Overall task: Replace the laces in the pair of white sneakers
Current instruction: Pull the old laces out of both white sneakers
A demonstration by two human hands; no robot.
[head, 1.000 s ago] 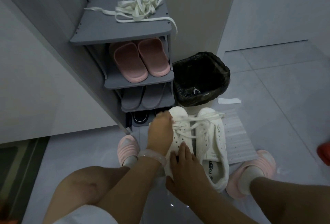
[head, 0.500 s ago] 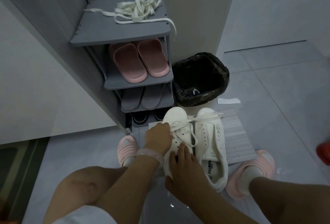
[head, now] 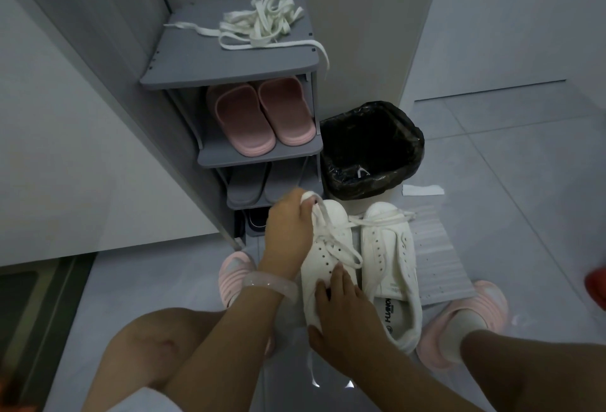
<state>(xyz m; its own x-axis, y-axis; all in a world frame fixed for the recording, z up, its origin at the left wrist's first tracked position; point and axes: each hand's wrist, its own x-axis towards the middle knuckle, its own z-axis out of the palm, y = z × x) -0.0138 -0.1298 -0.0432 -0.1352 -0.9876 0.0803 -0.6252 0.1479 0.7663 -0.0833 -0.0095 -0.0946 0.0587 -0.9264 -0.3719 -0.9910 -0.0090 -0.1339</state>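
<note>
Grey tiled floor (head: 511,162), grey shoe rack (head: 229,60), pale walls (head: 360,18), dim light

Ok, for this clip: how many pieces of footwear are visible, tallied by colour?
White sneakers on the floor: 2
Pink slippers on the rack shelf: 2
Grey slippers on the shelf below: 2
Pink shoes on the person's feet: 2
Dark shoes, lowest shelf: count unclear
Total countable: 8
</note>
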